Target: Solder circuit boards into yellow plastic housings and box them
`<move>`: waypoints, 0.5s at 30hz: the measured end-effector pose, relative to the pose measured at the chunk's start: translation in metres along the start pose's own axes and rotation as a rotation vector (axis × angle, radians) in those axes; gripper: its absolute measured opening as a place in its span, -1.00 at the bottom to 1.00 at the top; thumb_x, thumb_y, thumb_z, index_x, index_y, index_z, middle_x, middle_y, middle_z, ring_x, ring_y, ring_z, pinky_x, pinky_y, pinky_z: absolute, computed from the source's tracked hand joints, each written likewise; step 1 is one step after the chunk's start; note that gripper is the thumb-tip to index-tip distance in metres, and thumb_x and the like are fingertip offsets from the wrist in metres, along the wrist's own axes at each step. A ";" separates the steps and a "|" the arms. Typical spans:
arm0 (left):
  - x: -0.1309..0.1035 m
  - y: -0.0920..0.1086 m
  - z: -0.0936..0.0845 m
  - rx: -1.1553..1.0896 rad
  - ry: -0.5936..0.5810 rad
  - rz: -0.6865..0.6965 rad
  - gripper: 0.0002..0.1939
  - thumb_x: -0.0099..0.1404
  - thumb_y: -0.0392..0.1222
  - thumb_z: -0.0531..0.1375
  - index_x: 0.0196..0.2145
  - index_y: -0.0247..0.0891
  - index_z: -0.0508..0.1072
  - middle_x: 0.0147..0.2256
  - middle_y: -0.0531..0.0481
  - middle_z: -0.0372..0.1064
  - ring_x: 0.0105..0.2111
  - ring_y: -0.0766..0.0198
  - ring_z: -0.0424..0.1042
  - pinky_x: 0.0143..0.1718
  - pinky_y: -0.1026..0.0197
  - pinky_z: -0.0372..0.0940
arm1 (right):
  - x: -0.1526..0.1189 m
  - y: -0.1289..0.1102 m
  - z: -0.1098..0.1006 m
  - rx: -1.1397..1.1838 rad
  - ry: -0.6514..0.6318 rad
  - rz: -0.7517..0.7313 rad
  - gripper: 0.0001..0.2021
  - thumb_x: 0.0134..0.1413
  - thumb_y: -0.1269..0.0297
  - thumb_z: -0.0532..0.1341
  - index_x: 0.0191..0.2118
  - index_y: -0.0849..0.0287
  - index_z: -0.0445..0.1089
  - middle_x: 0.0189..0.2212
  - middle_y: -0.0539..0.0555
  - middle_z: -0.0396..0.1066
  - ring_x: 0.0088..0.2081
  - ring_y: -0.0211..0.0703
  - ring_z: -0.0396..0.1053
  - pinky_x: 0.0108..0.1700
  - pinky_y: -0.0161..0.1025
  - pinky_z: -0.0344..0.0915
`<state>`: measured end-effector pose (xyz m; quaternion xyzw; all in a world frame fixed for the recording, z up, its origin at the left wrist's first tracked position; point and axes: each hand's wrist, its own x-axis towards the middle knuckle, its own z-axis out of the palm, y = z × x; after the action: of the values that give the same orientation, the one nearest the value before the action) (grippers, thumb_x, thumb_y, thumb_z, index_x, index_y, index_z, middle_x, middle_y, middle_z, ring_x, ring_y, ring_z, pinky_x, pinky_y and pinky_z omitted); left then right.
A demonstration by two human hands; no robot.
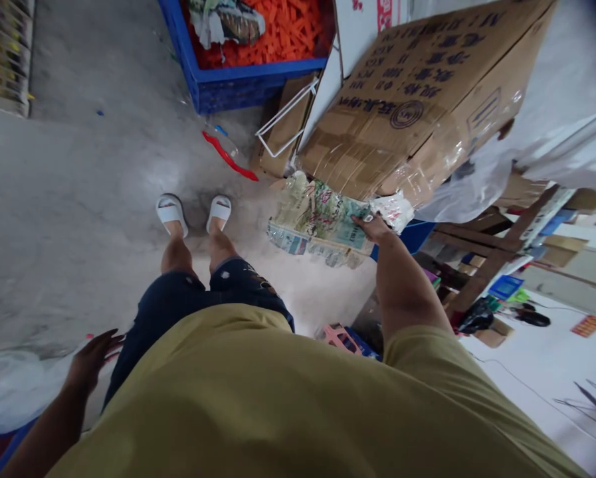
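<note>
My right hand [375,227] reaches out to the right, its fingers closed on the edge of a worn, printed cardboard carton [327,216]. The carton is green and pale, with Chinese lettering and shiny clear tape, and hangs above the floor beside a big brown box. A crumpled white wrapper [395,211] lies right against this hand. My left hand [96,355] hangs low at the left, near my thigh, with its fingers stretched out and nothing seen in them.
A blue crate [258,79] of orange-red plastic pieces stands ahead. To its right are a large taped cardboard box [412,99] and a white wire frame [282,119]. A red curved strip [230,158] lies on the floor. Wooden shelving [497,249] is at right, plastic sheeting [18,385] at left.
</note>
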<state>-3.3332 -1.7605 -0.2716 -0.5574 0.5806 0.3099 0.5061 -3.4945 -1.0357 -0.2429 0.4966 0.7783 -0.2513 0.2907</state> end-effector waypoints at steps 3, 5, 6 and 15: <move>0.014 -0.017 -0.011 -0.115 -0.042 -0.036 -0.65 0.13 -0.09 0.17 -0.12 -0.23 0.43 -0.34 0.06 0.50 -0.02 0.15 0.48 -0.29 0.39 0.33 | -0.005 0.000 0.005 0.051 -0.034 0.071 -0.71 0.30 0.15 0.22 -0.03 0.28 0.37 -0.24 0.06 0.42 -0.31 -0.28 0.41 -0.27 -0.26 0.45; 0.019 -0.022 -0.014 -0.129 -0.057 -0.047 -0.55 -0.07 -0.06 0.25 -0.17 -0.22 0.45 -0.33 0.01 0.50 -0.15 0.17 0.50 -0.36 0.37 0.34 | -0.008 -0.001 0.006 0.074 -0.046 0.095 -0.70 0.30 0.14 0.22 -0.02 0.28 0.37 -0.24 0.06 0.42 -0.32 -0.27 0.41 -0.28 -0.26 0.46; 0.020 -0.023 -0.014 -0.132 -0.062 -0.051 -0.51 -0.14 -0.06 0.28 -0.19 -0.22 0.46 -0.32 -0.01 0.50 -0.21 0.19 0.50 -0.39 0.37 0.34 | -0.009 -0.002 0.006 0.083 -0.050 0.100 -0.70 0.30 0.14 0.22 -0.02 0.27 0.37 -0.24 0.07 0.42 -0.32 -0.27 0.42 -0.27 -0.26 0.46; 0.014 -0.011 -0.004 -0.144 -0.028 -0.057 -0.57 -0.14 -0.05 0.24 -0.26 -0.25 0.46 -0.38 -0.02 0.47 -0.38 0.28 0.45 -0.47 0.38 0.27 | -0.008 -0.004 0.004 0.090 -0.036 0.113 -0.71 0.29 0.11 0.22 -0.11 0.29 0.41 -0.29 0.04 0.44 -0.34 -0.28 0.42 -0.23 -0.23 0.45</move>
<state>-3.3218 -1.7710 -0.2817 -0.6045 0.5335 0.3441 0.4812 -3.4951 -1.0448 -0.2394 0.5476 0.7316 -0.2781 0.2960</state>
